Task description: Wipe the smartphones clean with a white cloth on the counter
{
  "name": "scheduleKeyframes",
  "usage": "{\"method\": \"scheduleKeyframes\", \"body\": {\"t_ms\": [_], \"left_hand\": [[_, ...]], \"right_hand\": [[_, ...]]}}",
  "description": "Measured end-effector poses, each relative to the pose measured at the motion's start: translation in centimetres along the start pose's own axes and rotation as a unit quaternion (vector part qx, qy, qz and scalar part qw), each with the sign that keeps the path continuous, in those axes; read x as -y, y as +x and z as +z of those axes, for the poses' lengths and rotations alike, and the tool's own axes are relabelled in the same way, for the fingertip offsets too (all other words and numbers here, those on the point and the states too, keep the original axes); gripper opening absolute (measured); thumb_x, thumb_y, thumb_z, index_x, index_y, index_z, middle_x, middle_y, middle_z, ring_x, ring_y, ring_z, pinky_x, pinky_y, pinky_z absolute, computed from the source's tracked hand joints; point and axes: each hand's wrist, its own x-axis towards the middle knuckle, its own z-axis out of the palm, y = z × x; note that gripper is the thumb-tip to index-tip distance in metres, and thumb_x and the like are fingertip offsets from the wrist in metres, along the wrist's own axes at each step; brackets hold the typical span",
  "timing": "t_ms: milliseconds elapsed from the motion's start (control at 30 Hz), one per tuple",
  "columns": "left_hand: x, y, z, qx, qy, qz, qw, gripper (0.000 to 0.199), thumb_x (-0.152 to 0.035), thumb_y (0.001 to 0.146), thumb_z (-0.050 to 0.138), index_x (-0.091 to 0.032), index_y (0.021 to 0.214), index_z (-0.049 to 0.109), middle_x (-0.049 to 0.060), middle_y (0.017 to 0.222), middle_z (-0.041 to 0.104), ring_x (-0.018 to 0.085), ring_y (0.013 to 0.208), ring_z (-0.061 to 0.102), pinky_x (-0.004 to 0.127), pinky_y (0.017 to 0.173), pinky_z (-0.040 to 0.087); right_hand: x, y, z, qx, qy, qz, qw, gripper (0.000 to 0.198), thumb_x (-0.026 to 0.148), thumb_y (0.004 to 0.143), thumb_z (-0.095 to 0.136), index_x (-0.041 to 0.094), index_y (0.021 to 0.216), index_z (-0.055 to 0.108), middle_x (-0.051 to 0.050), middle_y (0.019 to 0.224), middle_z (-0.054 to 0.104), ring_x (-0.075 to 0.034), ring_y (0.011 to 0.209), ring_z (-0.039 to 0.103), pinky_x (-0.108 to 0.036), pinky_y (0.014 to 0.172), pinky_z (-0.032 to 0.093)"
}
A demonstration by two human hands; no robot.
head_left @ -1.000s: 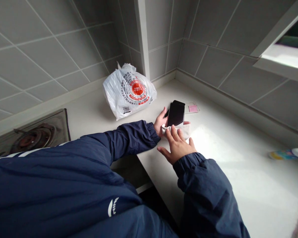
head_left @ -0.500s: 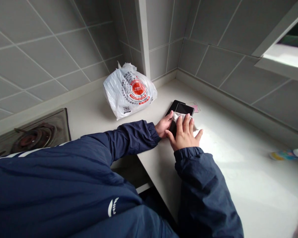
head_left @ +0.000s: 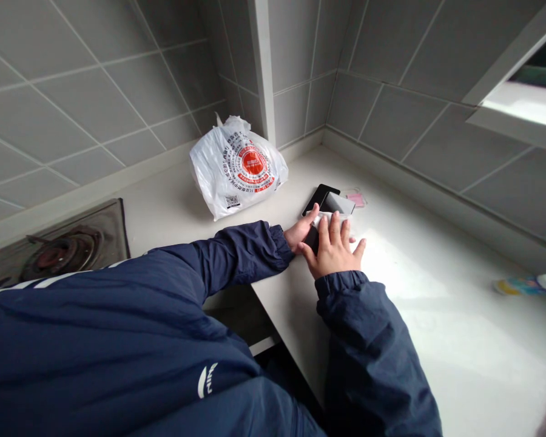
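My left hand (head_left: 299, 233) holds a dark phone (head_left: 343, 204) by its left edge, thumb along the side; its other fingers are mostly hidden beneath. The phone is tilted and its upper end reflects light. My right hand (head_left: 334, 252) lies over the phone with fingers spread and flat, pressing a white tissue or cloth (head_left: 319, 220) against the screen. Most of that tissue is covered by the fingers. Just behind the held phone, a flat black phone-like object (head_left: 319, 196) rests on the counter.
A clear case-like item with a pink patch (head_left: 357, 198) lies beyond the phone. A white plastic bag (head_left: 218, 173) with red print stands against the tiled wall. At the left is a gas stove (head_left: 68, 252); at the far right, a colourful packet or bottle (head_left: 523, 284) on the white counter (head_left: 437, 340).
My right hand has slid slightly left and toward me over the phone. The phone's upper end has turned from dark to grey with reflected light. My left hand keeps its hold.
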Motion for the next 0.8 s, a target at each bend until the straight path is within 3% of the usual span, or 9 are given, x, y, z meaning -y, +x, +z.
{"method": "scheduleKeyframes", "body": {"t_ms": [100, 233, 533, 667, 800], "left_hand": [[-0.2, -0.3, -0.4, -0.023, -0.015, -0.022, 0.999, 0.091, -0.077, 0.098, 0.017, -0.009, 0.139, 0.061, 0.019, 0.116, 0.074, 0.032, 0.119, 0.068, 0.051, 0.113, 0.042], [-0.7, -0.6, -0.6, -0.074, -0.015, 0.037, 0.996, 0.081, -0.072, 0.1, 0.026, -0.012, 0.14, 0.061, 0.017, 0.112, 0.076, 0.031, 0.109, 0.072, 0.048, 0.109, 0.046], [-1.2, -0.5, -0.7, 0.032, -0.054, 0.019, 0.998, 0.082, -0.068, 0.102, 0.012, -0.014, 0.155, 0.046, 0.019, 0.132, 0.068, 0.029, 0.112, 0.072, 0.047, 0.108, 0.046], [-1.1, -0.5, -1.1, 0.048, -0.063, 0.022, 0.997, 0.082, -0.068, 0.102, 0.015, -0.014, 0.155, 0.045, 0.022, 0.134, 0.066, 0.032, 0.114, 0.071, 0.053, 0.11, 0.043], [-0.9, -0.5, -0.9, 0.037, -0.065, 0.037, 0.997, 0.081, -0.066, 0.102, 0.016, -0.01, 0.151, 0.049, 0.023, 0.129, 0.068, 0.032, 0.115, 0.07, 0.054, 0.113, 0.041]], "right_hand": [[0.7, -0.8, -0.7, 0.046, 0.0, -0.01, 0.999, 0.076, 0.06, 0.101, 0.032, 0.016, 0.163, 0.027, -0.014, 0.172, 0.013, -0.037, 0.157, 0.02, -0.078, 0.115, 0.021], [1.8, -2.0, -1.9, 0.112, 0.005, -0.022, 0.993, 0.079, 0.063, 0.099, 0.04, 0.019, 0.163, 0.028, -0.012, 0.173, 0.015, -0.037, 0.157, 0.019, -0.076, 0.117, 0.02], [2.6, -2.8, -3.1, 0.179, 0.01, -0.038, 0.983, 0.083, 0.06, 0.095, 0.051, 0.02, 0.163, 0.025, -0.011, 0.173, 0.011, -0.035, 0.159, 0.015, -0.079, 0.114, 0.021], [2.3, -2.8, -3.3, 0.206, 0.016, -0.02, 0.978, 0.086, 0.061, 0.094, 0.05, 0.021, 0.164, 0.021, -0.008, 0.174, 0.004, -0.036, 0.159, 0.013, -0.079, 0.112, 0.026], [1.9, -2.4, -3.0, 0.192, -0.004, 0.013, 0.981, 0.088, 0.064, 0.095, 0.047, 0.02, 0.165, 0.019, -0.009, 0.174, -0.001, -0.036, 0.16, 0.011, -0.077, 0.113, 0.029]]}}
